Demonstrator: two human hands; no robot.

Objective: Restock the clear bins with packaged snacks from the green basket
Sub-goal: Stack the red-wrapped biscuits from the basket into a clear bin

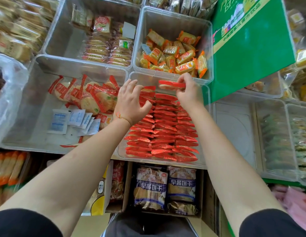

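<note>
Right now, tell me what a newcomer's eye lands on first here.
First, the tight rows of red snack packets filling the clear bin at centre, with both hands above its far end. The right hand pinches one red packet over the rows, while the left hand spreads its fingers onto them. Next, the big green board at upper right, beside a bin of orange-yellow packets.

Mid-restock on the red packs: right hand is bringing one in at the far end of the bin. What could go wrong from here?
1. The red pack in the right hand is pinched only by its edge, above the far rim; it might slip into the orange snack bin behind.
2. The left hand presses the standing rows; letting go may tip them.
3. The bin looks nearly full, so squeezing more in could crush the crackers.
</note>
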